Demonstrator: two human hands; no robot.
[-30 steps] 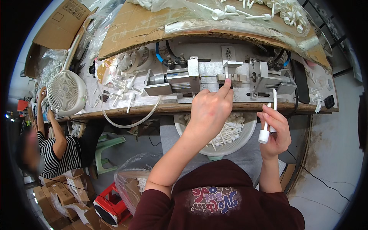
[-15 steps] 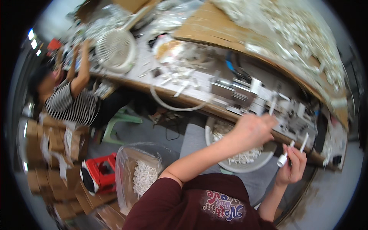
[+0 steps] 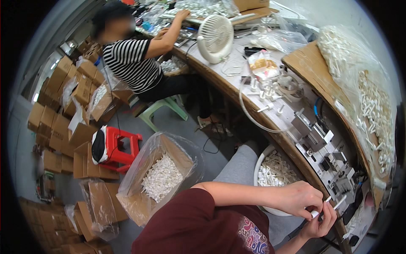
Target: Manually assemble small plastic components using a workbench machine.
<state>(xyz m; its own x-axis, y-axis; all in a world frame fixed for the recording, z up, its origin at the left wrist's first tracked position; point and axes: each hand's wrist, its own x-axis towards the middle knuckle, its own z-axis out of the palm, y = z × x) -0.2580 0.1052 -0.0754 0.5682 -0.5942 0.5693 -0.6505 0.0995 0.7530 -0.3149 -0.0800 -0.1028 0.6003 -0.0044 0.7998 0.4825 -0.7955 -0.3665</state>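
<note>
My right hand (image 3: 320, 223) holds slim white plastic tube-like parts, its fingers closed round them. One thin white stick (image 3: 340, 202) points up past the fingertips, and a shorter tip shows beside it. My left hand (image 3: 302, 201) meets the right one, thumb and fingers pinched at the thick white end (image 3: 314, 214) of a part. Overlapping fingers hide how the parts sit together. Below the left forearm, a white basin (image 3: 256, 171) full of similar white parts rests by my lap.
Along the bench (image 3: 237, 91) stand a metal jig (image 3: 311, 133), loose white parts (image 3: 267, 91) and a fan (image 3: 215, 38). Cardboard (image 3: 304, 63) with bagged parts lies beyond. Left are a lined carton (image 3: 127, 203), a red stool (image 3: 122, 148) and a seated co-worker (image 3: 135, 63).
My left hand has come down from the jig area to meet the right hand, now pinching a part there. The view has swung left, showing more of the co-worker and cartons.
</note>
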